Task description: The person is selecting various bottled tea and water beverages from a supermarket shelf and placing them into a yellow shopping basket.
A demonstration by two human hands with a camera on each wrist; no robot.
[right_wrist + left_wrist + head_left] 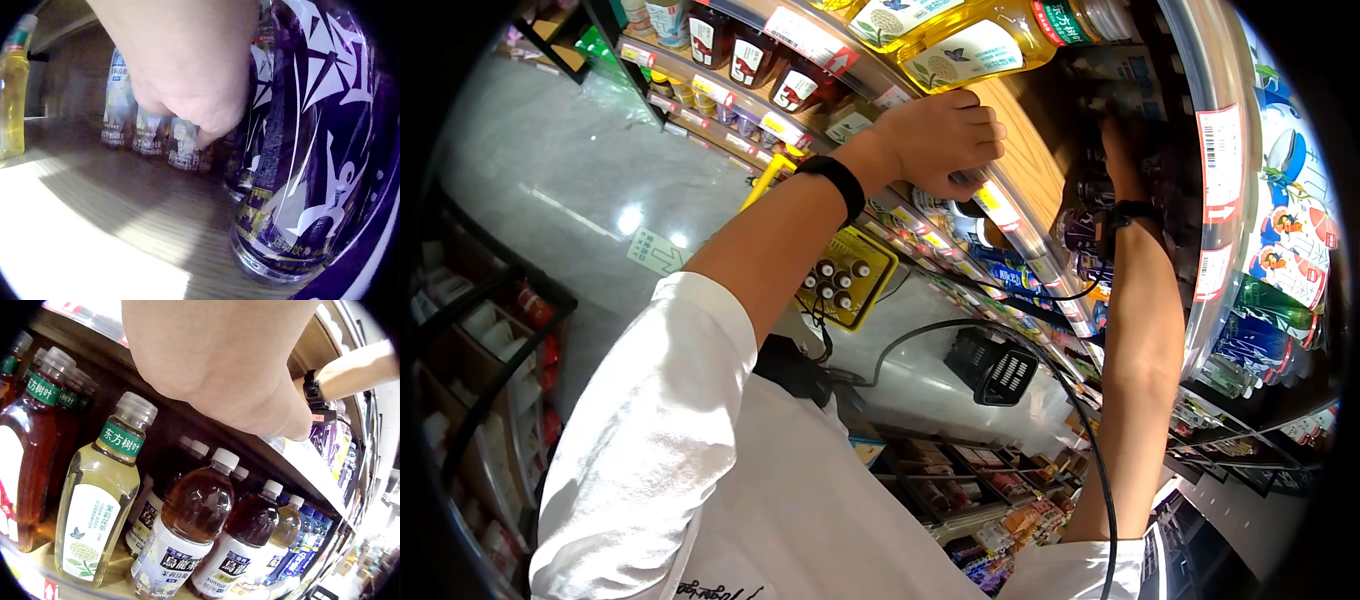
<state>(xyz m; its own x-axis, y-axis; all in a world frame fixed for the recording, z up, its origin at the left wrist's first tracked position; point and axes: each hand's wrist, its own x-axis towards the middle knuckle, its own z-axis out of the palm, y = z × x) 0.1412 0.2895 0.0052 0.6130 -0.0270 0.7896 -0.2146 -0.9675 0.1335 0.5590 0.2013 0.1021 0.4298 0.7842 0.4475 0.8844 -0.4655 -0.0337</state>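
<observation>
Gripping the shelf edge (1015, 222) with curled fingers, the left hand (945, 140) is probably steadying the body, since it is holding no bottle. Under that forearm, a yellow basket (887, 262) is keeping several white-capped bottles grouped together, likely so that they are not tipping. Just beside the left hand, yellow tea bottles (975, 55) are standing with labels facing outward, presumably for shoppers reading them. Farther right and deeper in, pale-labelled bottles (114, 119) are standing in a row on the wooden board, near the back of the shelf. Against them in the wrist view, the right hand (187, 87) is hanging low, its arm running far inside because these bottles are sitting behind the front line. Its fingertips are hiding, so whether they are pinching a bottle or merely touching one, I cannot tell. Rightmost, purple bottles (300, 156) are standing close beside the hand, leaving it a narrow space.
</observation>
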